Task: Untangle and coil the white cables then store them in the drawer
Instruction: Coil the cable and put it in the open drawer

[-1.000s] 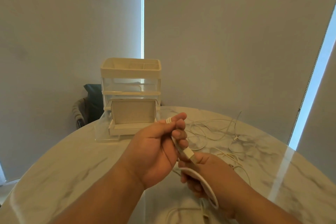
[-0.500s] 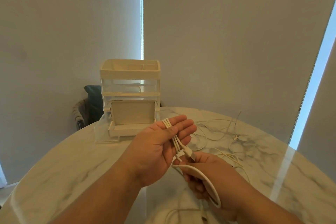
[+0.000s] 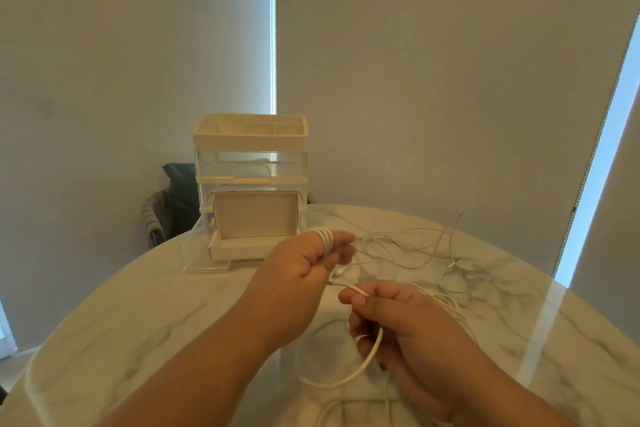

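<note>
1. Closest to the camera, a slack loop of the white cable (image 3: 376, 347) hangs under the right hand (image 3: 408, 329), just above the marble table (image 3: 104, 340). More slack lies on the tabletop below it.
2. The right hand's thumb and forefinger are pinched together on the cable. The other fingers are curled around it lower down, so this hand is clamped on the cable.
3. The left hand (image 3: 298, 274) is raised just beyond and to the left. Several tight turns of the same cable are wound side by side around its fingers. The fingers are bent and hold the coil in place, so this hand is gripping too.
4. A short run of cable spans the gap between the two hands. A small plug shows there, but I can't tell which line it belongs to.
5. Farther out, to the right, the loose cables (image 3: 408, 246) sprawl tangled across the table, well clear of both hands.
6. Behind the left hand, the bottom drawer (image 3: 204, 253) is clear-sided and pulled out. A white box (image 3: 256, 215) with its lid up stands at its mouth.
7. The drawer belongs to a small organizer (image 3: 249, 139) with a cream tray on top and clear tiers below. It stands at the far edge of the table.
8. A dark chair (image 3: 166, 215) is behind the table on the left, and pale blinds (image 3: 415, 80) fill the background.
</note>
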The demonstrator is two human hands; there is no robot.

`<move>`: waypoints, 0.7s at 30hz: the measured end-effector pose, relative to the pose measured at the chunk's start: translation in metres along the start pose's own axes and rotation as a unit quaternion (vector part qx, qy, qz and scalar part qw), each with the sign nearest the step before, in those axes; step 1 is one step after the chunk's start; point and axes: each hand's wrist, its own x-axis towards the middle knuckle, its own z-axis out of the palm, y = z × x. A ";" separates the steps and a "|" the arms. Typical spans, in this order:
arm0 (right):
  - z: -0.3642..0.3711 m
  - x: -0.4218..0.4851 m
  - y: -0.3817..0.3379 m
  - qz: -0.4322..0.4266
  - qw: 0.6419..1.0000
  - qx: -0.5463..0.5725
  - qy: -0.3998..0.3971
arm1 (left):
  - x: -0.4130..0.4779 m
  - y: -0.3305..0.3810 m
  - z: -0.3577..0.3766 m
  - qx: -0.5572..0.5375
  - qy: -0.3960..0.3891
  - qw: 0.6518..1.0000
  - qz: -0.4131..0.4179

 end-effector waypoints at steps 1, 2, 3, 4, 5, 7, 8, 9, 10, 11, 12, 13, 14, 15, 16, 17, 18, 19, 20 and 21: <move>0.001 0.000 0.000 -0.003 1.000 0.016 -0.003 | 0.000 -0.002 0.002 0.032 -0.021 0.999 0.004; 0.000 0.000 -0.001 -0.006 1.000 0.029 -0.008 | 0.000 -0.003 0.004 0.059 -0.043 0.997 0.005; 0.000 0.000 -0.001 -0.007 0.999 0.042 -0.013 | 0.001 -0.004 0.004 0.080 -0.061 0.995 0.001; 0.000 0.000 -0.001 -0.006 0.998 0.055 -0.018 | 0.001 -0.005 0.005 0.087 -0.071 0.994 -0.006; -0.001 -0.001 -0.002 -0.004 0.997 0.072 -0.022 | 0.001 -0.005 0.004 0.079 -0.077 0.994 -0.017; 0.000 -0.003 -0.004 -0.001 0.995 0.092 -0.022 | 0.000 -0.005 0.004 0.041 -0.092 0.994 -0.034; 0.000 -0.003 -0.005 -0.002 0.995 0.095 -0.018 | 0.000 -0.004 0.003 0.029 -0.103 0.994 -0.036; 0.001 -0.004 -0.006 -0.003 0.995 0.095 -0.011 | -0.001 -0.003 0.002 0.026 -0.116 0.992 -0.039; 0.001 -0.003 -0.007 -0.004 0.996 0.094 -0.003 | -0.002 -0.001 0.002 0.025 -0.129 0.991 -0.040; 0.001 -0.003 -0.008 -0.004 0.995 0.095 0.005 | -0.002 0.000 0.001 0.029 -0.140 0.989 -0.040; 0.000 -0.002 -0.008 -0.003 0.995 0.094 0.011 | -0.002 0.001 0.001 0.037 -0.149 0.988 -0.034; 0.000 -0.002 -0.009 -0.001 0.996 0.094 0.013 | -0.003 0.003 0.000 0.052 -0.158 0.986 -0.025; 0.000 -0.002 -0.009 0.003 0.996 0.092 0.011 | -0.003 0.004 0.000 0.071 -0.169 0.983 -0.018; 0.001 -0.002 -0.009 0.008 0.996 0.091 0.007 | -0.003 0.006 0.000 0.088 -0.178 0.980 -0.013; 0.001 -0.002 -0.009 0.010 0.996 0.087 0.003 | -0.003 0.007 0.000 0.102 -0.186 0.977 -0.008; 0.002 -0.003 -0.009 0.012 0.996 0.083 0.000 | -0.003 0.007 0.000 0.118 -0.189 0.975 -0.003; 0.002 -0.004 -0.010 0.011 0.997 0.081 -0.003 | -0.002 0.006 0.000 0.140 -0.187 0.972 0.005; 0.002 -0.005 -0.010 0.012 0.996 0.083 -0.007 | -0.001 0.005 0.000 0.165 -0.181 0.969 0.016; 0.002 -0.006 -0.011 0.015 0.996 0.088 -0.016 | 0.000 0.003 0.000 0.186 -0.174 0.967 0.024; 0.002 -0.007 -0.012 0.021 0.995 0.095 -0.029 | 0.001 0.000 -0.001 0.198 -0.169 0.965 0.029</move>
